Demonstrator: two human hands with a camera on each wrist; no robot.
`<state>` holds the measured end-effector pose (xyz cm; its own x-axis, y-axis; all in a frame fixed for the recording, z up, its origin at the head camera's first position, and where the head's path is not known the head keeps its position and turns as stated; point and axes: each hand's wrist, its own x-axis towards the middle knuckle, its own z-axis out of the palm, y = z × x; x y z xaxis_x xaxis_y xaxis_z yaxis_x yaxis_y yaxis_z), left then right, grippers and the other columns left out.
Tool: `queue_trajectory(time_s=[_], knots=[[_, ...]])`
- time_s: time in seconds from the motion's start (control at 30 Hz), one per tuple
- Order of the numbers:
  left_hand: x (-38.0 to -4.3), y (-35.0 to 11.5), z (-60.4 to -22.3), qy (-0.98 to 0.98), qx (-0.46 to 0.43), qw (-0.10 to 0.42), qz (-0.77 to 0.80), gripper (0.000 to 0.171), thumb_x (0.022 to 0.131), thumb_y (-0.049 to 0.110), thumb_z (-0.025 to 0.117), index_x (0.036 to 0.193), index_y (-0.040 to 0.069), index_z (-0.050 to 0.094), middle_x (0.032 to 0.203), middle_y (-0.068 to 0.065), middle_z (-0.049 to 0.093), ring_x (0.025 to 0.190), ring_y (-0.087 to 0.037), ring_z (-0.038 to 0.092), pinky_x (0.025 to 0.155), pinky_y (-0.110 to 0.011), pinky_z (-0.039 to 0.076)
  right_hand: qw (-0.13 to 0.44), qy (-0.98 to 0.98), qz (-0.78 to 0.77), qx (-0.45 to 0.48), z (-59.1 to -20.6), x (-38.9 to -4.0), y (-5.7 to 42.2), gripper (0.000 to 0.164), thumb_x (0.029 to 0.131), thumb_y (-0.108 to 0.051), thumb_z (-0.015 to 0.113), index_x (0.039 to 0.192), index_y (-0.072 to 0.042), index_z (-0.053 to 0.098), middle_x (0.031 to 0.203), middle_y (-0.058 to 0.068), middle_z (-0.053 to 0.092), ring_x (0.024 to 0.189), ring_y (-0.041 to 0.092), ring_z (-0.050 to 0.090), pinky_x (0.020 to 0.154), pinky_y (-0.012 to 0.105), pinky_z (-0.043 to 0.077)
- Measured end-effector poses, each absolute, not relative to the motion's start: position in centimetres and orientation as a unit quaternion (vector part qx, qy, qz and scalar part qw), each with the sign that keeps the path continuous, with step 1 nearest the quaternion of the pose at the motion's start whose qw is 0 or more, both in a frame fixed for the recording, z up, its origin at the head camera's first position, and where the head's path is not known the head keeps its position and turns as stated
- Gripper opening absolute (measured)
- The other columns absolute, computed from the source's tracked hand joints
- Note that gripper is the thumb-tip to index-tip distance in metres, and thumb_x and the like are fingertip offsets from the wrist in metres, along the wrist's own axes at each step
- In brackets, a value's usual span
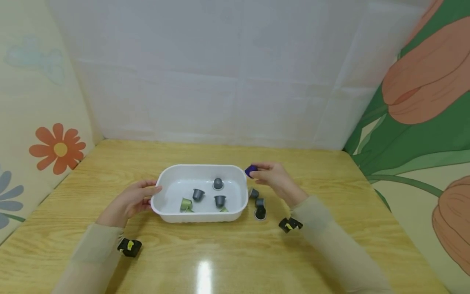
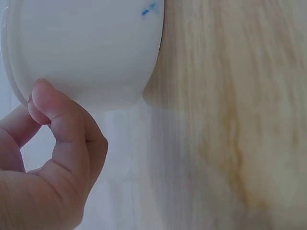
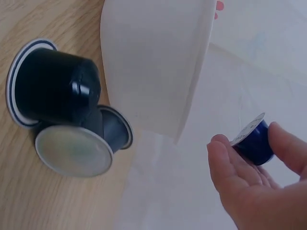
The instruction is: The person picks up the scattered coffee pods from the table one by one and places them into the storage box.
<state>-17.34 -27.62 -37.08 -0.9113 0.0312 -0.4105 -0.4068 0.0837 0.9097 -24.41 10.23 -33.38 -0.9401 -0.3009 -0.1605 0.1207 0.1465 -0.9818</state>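
Observation:
My left hand [image 1: 133, 199] pinches the left rim of a white plastic tub [image 1: 200, 218], thumb over the edge and fingers against the outer wall. Between the thumb and fingers of my right hand [image 1: 275, 179] is a dark blue coffee capsule [image 1: 251, 170], held up beside the tub's right rim. Its pale printed lid [image 3: 248, 129] shows in the right wrist view. Inside the tub lie grey capsules [image 1: 198, 194] and green capsules [image 1: 186, 203]; the front wall partly hides some green ones.
Right of the tub, a black capsule [image 1: 260, 212] and two grey capsules [image 1: 260, 202] lie close together on the wooden table [image 1: 176, 253]. A white sheet [image 1: 205, 102] hangs behind, with flower-patterned panels [image 1: 422, 163] at both sides.

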Motion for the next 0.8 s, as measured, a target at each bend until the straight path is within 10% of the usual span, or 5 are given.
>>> queue_trajectory(time_s=[0.47,0.8], knots=[[-17.1,-27.3,-36.8,0.716,-0.141,0.169,0.663,0.048,0.1,0.018,0.055,0.137,-0.003,0.034,0.098,-0.005,0.055,0.077,-0.017,0.057,0.068,-0.029,0.054,0.196,0.705,-0.68,-0.047,-34.3,-24.0,8.2,0.043,0.093,0.006,0.059,0.134,0.013,0.047,0.127,0.03,0.055,0.095,0.025,0.064,0.078,0.03,0.056],[-17.1,-27.4,-36.8,0.716,-0.144,0.161,0.664,0.05,0.1,0.017,0.055,0.139,-0.004,0.031,0.096,-0.004,0.056,0.075,-0.016,0.057,0.066,-0.028,0.054,0.208,0.718,-0.663,-0.043,-34.3,-24.0,6.3,0.04,0.092,0.006,0.06,0.13,0.014,0.05,0.125,0.03,0.056,0.093,0.024,0.063,0.091,0.043,0.051]])
